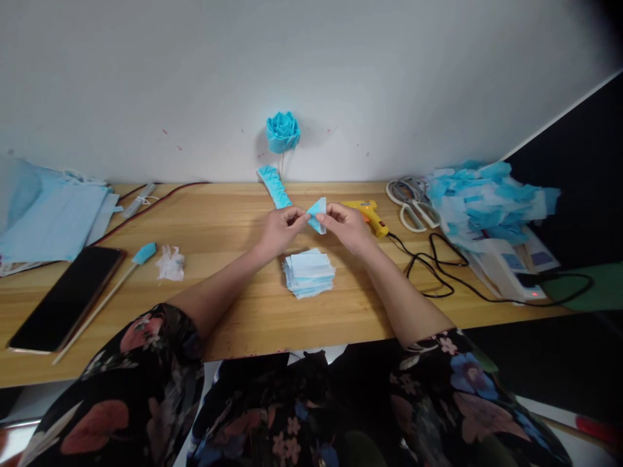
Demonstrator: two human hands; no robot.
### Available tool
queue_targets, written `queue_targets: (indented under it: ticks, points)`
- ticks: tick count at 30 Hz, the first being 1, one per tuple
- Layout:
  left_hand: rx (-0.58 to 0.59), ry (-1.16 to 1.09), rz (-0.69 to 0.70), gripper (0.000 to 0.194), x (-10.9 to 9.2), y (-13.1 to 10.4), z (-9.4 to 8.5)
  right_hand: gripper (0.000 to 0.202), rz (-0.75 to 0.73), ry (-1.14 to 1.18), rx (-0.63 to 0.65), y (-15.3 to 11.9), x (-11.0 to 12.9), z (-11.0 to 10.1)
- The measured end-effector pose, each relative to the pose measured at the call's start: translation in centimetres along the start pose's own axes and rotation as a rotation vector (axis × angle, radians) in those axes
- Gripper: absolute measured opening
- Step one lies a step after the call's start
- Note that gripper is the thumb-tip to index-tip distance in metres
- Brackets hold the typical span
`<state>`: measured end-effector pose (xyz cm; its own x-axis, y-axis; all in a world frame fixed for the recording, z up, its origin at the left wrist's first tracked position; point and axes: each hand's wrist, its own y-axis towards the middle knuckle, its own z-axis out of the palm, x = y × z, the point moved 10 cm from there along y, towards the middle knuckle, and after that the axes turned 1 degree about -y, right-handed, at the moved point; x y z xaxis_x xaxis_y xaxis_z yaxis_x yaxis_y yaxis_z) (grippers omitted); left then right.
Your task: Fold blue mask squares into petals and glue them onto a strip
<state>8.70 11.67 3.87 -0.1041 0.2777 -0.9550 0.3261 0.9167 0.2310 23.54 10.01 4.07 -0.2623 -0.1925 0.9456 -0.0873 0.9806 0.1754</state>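
Between my two hands is a small folded piece of blue mask fabric (317, 214), with a pointed, triangular shape. My left hand (282, 230) pinches its left tip, and my right hand (348, 226) grips its right side. Just below them on the table lies a stack of cut light-blue fabric pieces (309, 272). A pleated blue strip (274, 186) rests behind my left hand. Behind my right hand is a yellow hot glue gun (372, 217), partly hidden by the fingers. At the back, a blue fabric rose (283, 132) stands on a thin stick against the wall.
To the left are blue face masks (58, 211), a black phone (68, 298), a stick with a blue tip (104, 301) and crumpled white scraps (171, 263). On the right lie scissors (413, 204), heaped blue scraps (491, 201), a white power strip (506, 272) and a looping black cable (433, 259).
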Motion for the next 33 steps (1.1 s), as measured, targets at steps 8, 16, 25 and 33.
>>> queue_targets:
  ticks: [8, 16, 25, 33]
  points:
    - [-0.061, -0.178, 0.000, 0.039, 0.1, 0.2, -1.1, 0.046, 0.164, 0.688, 0.095, -0.4, 0.6, 0.4]
    - [-0.067, -0.155, -0.001, 0.039, 0.8, 0.3, -1.2, 0.043, 0.120, 0.784, 0.060, -0.5, 1.5, -0.6]
    - [-0.375, -0.141, -0.012, 0.022, 1.8, 2.5, -8.1, 0.027, 0.289, 1.048, 0.040, -0.6, 0.2, 0.3]
    - [-0.550, -0.042, -0.232, 0.014, 6.0, 4.6, -13.2, 0.025, 0.354, 1.042, -0.014, -0.5, -0.8, 0.4]
